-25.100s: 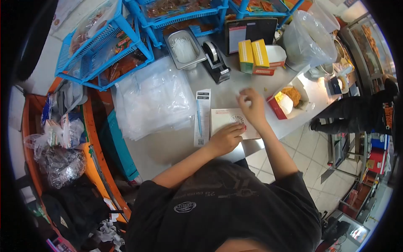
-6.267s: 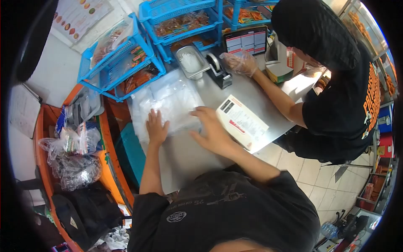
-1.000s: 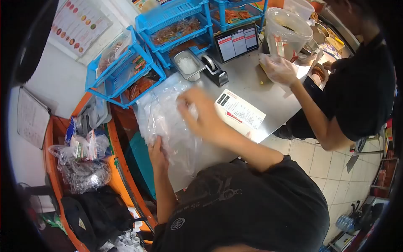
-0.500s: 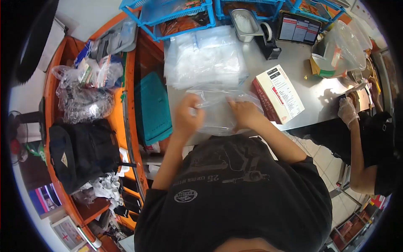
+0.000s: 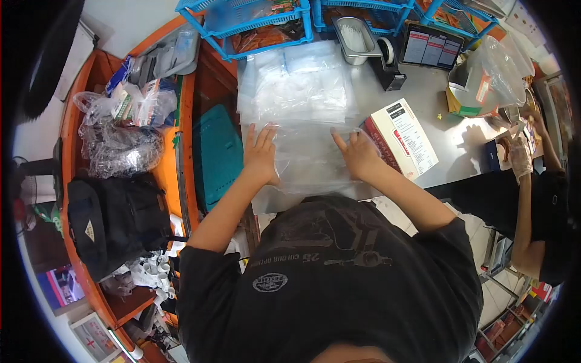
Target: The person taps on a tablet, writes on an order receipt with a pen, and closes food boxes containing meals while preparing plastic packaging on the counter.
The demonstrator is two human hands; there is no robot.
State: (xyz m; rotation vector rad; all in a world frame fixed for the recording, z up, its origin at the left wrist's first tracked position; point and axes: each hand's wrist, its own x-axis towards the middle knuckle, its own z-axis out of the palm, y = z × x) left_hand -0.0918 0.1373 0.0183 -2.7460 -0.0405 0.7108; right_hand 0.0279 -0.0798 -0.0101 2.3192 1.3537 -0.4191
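A clear plastic bag (image 5: 310,158) lies spread on the metal table at the near edge, in front of my body. My left hand (image 5: 260,156) rests at its left side, fingers stretched forward and apart. At the bag's right side, my right hand (image 5: 358,156) touches it, with the index finger extended and the other fingers partly bent. Just beyond the bag is a stack of clear plastic bags (image 5: 296,85). A white and red printed box (image 5: 404,139) stands close to the right of my right hand.
Blue baskets (image 5: 266,33) with packets line the back. A metal container (image 5: 357,41), a tape dispenser (image 5: 388,69) and a tablet (image 5: 431,45) stand along the table (image 5: 417,85). At the right, a co-worker's gloved hand (image 5: 520,156) is near a dark box. A teal lid (image 5: 221,157) is at left.
My left hand has gone from a blurred, bent pose to stretched fingers at the bag's left edge. The bag is now flatter and spread wider. The co-worker's gloved hand has shifted right.
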